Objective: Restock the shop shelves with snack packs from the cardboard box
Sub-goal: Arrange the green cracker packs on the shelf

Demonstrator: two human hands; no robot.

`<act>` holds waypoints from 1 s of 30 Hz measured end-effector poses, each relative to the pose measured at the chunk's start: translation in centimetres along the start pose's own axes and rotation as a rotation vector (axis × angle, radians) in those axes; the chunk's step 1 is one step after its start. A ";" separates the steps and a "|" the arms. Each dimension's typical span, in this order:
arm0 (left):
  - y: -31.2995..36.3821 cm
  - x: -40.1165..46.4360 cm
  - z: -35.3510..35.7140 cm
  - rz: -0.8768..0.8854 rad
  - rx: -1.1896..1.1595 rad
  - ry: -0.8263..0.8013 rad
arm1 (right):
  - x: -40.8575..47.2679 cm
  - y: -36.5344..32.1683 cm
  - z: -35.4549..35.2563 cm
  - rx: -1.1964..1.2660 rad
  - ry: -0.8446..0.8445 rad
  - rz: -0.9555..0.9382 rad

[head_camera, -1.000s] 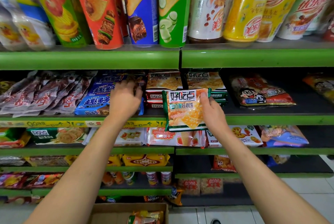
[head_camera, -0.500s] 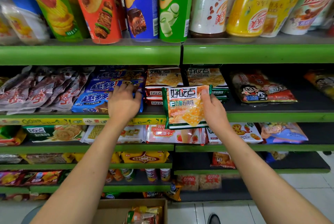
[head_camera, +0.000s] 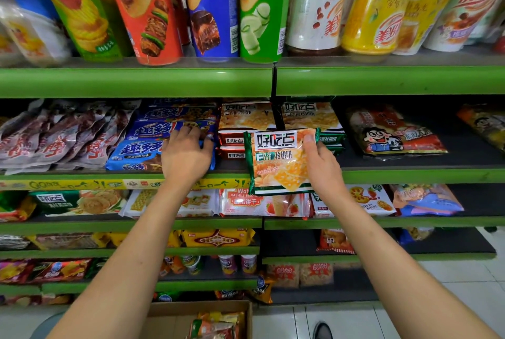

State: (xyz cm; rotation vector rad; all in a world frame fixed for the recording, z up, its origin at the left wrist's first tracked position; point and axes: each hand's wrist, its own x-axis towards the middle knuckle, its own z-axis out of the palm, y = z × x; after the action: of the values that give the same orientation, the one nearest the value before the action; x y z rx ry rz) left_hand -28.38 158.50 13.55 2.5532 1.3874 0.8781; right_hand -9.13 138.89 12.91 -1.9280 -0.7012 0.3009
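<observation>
My right hand (head_camera: 322, 166) grips a green-edged biscuit pack (head_camera: 276, 161) by its right side, upright in front of the second green shelf (head_camera: 410, 176). Behind it lie stacks of the same brand, red-edged (head_camera: 244, 120) and green-edged (head_camera: 311, 117). My left hand (head_camera: 187, 155) lies on top of the blue cookie packs (head_camera: 142, 147) on that shelf, fingers curled over the pile's right end. The cardboard box (head_camera: 169, 316) sits on the floor at the bottom, with a few snack packs (head_camera: 218, 325) inside.
Tall crisp tubes (head_camera: 153, 8) and milk-tea cups (head_camera: 377, 5) fill the top shelf. Dark-red packs (head_camera: 54, 136) lie left of the blue ones, a cartoon pack (head_camera: 393, 133) to the right. Lower shelves hold more snacks. A shoe (head_camera: 322, 330) shows on the tiled floor.
The view drifted slightly, so the shelves sit a little higher in frame. My left hand has stayed on the blue cookie packs, and my right still holds the biscuit pack, now nearer the stacks.
</observation>
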 end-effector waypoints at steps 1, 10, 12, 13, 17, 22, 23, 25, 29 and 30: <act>0.0 0.0 -0.1 -0.003 -0.002 -0.004 | -0.1 -0.1 0.0 0.002 0.005 -0.002; -0.1 0.1 0.0 0.003 0.005 -0.004 | -0.1 -1.8 -3.3 0.090 -0.065 -0.023; -0.1 0.1 0.0 0.004 0.011 0.000 | 0.5 -2.5 -4.6 0.165 -0.075 0.071; -0.1 0.1 0.1 0.004 0.010 0.005 | 1.0 -3.0 -5.3 0.225 -0.114 0.161; -0.1 0.1 0.3 0.005 0.003 0.015 | 2.8 -5.2 -8.3 0.449 -0.294 0.366; -0.1 0.0 0.0 0.016 -0.017 0.014 | 5.0 -6.4 -10.2 0.634 -0.278 0.313; -0.1 0.0 0.0 0.017 -0.020 0.012 | 5.2 -6.2 -10.2 0.620 -0.254 0.252; -0.1 -0.1 0.0 0.022 -0.014 0.018 | 5.2 -5.4 -10.0 0.423 -0.221 0.068; -0.3 0.0 0.4 0.015 0.000 0.024 | 5.3 -3.4 -9.4 -0.075 -0.151 -0.155; -0.4 0.1 0.5 0.009 0.009 0.023 | 5.5 -2.8 -9.2 -0.150 -0.145 -0.162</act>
State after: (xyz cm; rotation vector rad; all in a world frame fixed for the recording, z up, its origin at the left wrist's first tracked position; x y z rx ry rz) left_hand -28.34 158.86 13.06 2.5659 1.3899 0.9078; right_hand -1.13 136.19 20.10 -1.9901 -0.9947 0.2963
